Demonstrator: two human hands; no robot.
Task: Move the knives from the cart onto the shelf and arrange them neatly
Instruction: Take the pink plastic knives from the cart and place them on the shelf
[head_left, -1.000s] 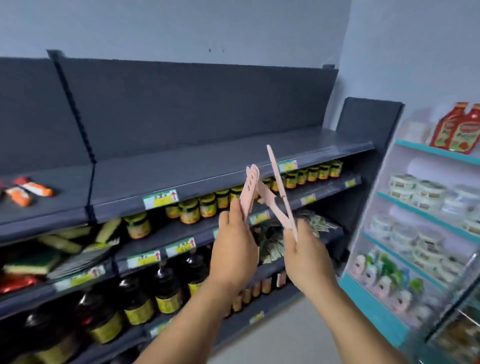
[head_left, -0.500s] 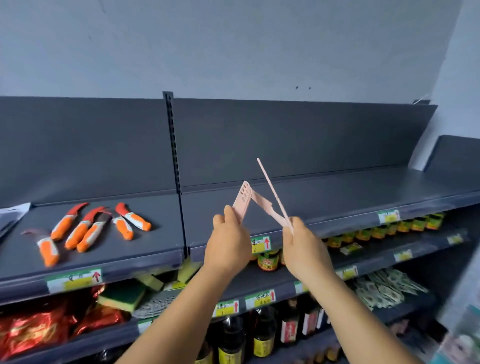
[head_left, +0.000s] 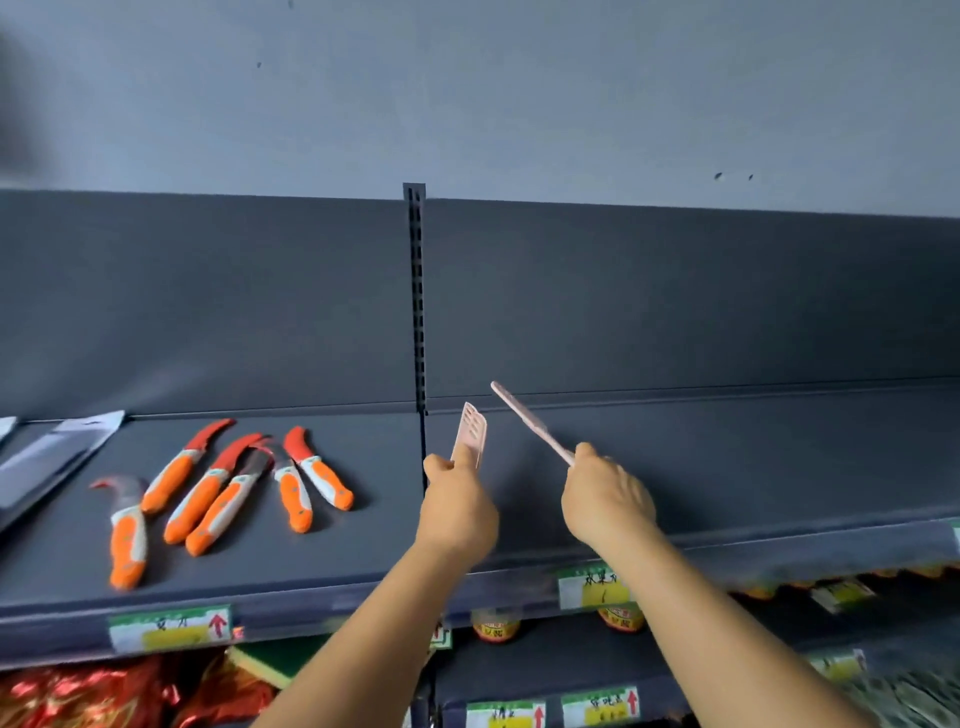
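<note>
The left hand (head_left: 457, 512) curls its fingers round a flat, pale pink plastic knife with slots in its blade (head_left: 470, 434), held upright above the matte dark grey metal shelf (head_left: 727, 467). The right hand (head_left: 605, 499) grips a second thin pink knife (head_left: 530, 423), tilted up and leftward. Six orange-handled curved knives (head_left: 228, 491) lie on the shelf to the left.

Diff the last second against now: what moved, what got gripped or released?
The two pink knives, crossed and touching before, are now pulled apart: left hand holds one pink knife, right hand the other pink knife, both carried over the top shelf. Nothing released. Orange-handled knives lie unchanged.
</note>
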